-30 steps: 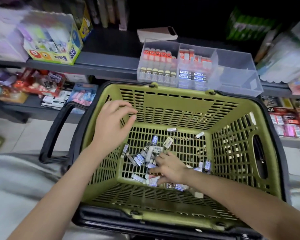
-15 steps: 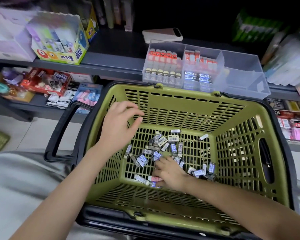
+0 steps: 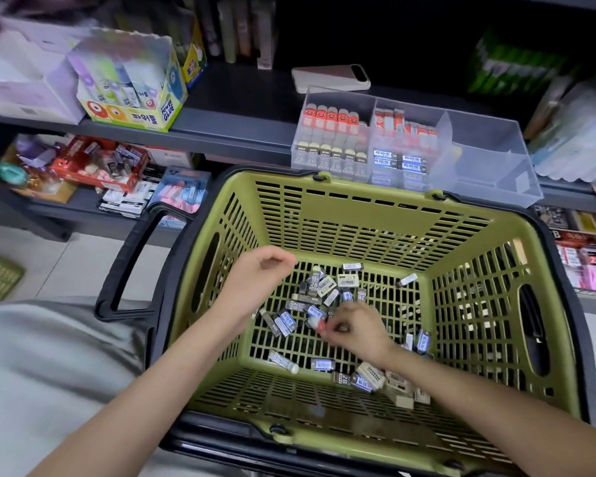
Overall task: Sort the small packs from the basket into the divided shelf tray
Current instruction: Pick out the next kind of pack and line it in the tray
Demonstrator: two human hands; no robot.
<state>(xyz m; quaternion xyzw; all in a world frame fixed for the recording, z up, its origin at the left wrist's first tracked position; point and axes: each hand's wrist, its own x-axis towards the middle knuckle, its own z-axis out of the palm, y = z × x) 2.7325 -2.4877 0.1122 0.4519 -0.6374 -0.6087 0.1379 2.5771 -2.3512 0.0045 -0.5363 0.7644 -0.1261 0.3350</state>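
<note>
An olive-green basket with black rim holds several small packs scattered over its slatted floor, with more near its front. My right hand is down among them, its fingers pinching a red-tipped pack. My left hand hovers over the basket's left side with fingers curled and nothing visible in it. On the shelf behind stands the clear divided tray: its left and middle compartments hold rows of packs, its right compartments hold none.
A glue display box and a phone sit on the shelf to the left of and behind the tray. Lower shelves hold stationery boxes. The basket's black handle sticks out left. A grey-clothed knee is at lower left.
My right hand has shifted right and lifted slightly, now pinching a red-tipped pack. The left hand's fingers have curled in. Packs on the basket floor have shifted about.
</note>
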